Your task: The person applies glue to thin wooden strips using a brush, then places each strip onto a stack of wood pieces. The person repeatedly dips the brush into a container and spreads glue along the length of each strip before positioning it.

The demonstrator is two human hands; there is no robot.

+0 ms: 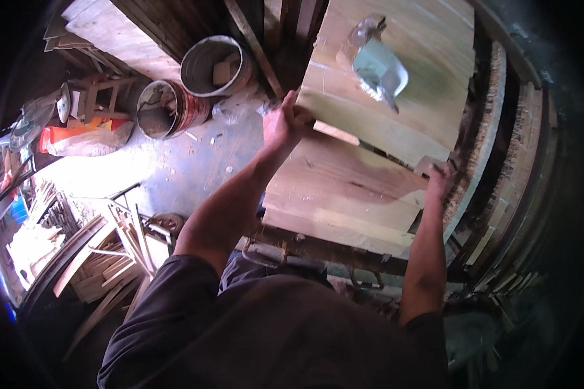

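Fingers of left hand [285, 123] clamped on plank [376, 123] at nine o'clock, steadying it. Right hand [438, 178] gripping at four o'clock.

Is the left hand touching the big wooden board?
Touching. The head view shows the left hand with its fingers curled over the near edge of the wooden board, no gap between them.
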